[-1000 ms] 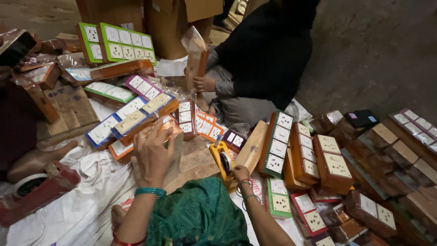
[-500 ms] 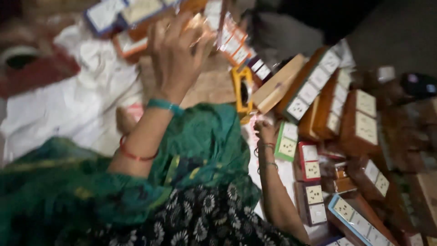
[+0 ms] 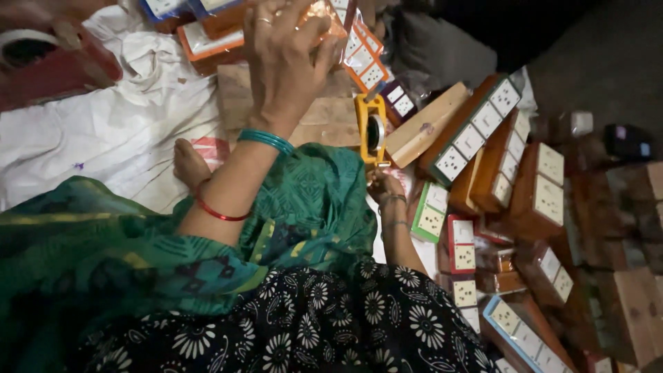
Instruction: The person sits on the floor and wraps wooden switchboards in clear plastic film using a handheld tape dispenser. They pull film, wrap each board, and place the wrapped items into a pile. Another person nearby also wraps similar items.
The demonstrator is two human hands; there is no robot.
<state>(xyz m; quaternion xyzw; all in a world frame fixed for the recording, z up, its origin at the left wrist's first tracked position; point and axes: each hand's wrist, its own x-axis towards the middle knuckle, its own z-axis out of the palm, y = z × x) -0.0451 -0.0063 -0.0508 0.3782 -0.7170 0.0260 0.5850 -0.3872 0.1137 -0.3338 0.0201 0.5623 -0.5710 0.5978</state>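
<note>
My left hand (image 3: 286, 59) reaches forward, fingers curled over a wrapped wooden switch board (image 3: 324, 17) in clear plastic; a teal bangle sits on the wrist. My right hand (image 3: 382, 185) is low by my knee and grips the handle of a yellow tape dispenser (image 3: 371, 128), which stands upright on the floor. Green cloth covers my lap between the two arms. My bare foot (image 3: 185, 160) shows beside the left forearm.
Wooden socket boards (image 3: 476, 131) lie stacked to the right, with smaller boxed ones (image 3: 461, 243) near my right arm. White cloth (image 3: 117, 131) covers the floor at left. A tape roll (image 3: 27, 43) sits top left. Another person's dark clothing (image 3: 442, 48) is at the top.
The view has tilted downward and closer. My left hand has reached further forward onto the wrapped board. The right hand stays on the tape dispenser.
</note>
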